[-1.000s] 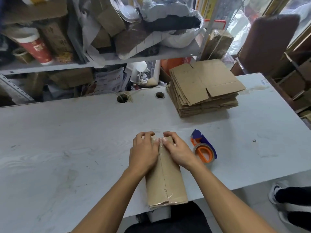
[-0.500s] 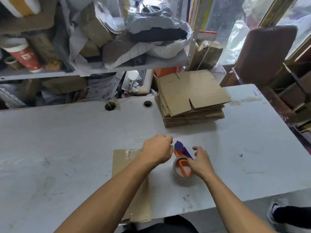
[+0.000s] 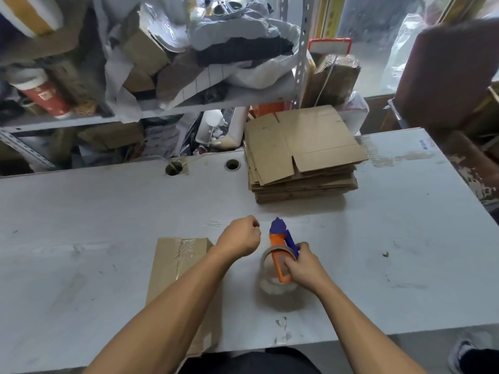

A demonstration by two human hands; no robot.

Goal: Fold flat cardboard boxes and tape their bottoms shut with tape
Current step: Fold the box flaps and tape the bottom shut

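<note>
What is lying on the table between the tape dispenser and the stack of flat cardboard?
Nothing: the head view shows only bare table between the tape dispenser in the right hand and the cardboard stack.

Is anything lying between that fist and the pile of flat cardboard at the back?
Nothing visible. The left hand hovers with curled fingers over bare table, and the stretch up to the stack holds nothing. The tape dispenser, gripped by the right hand, sits off to the side.
</note>
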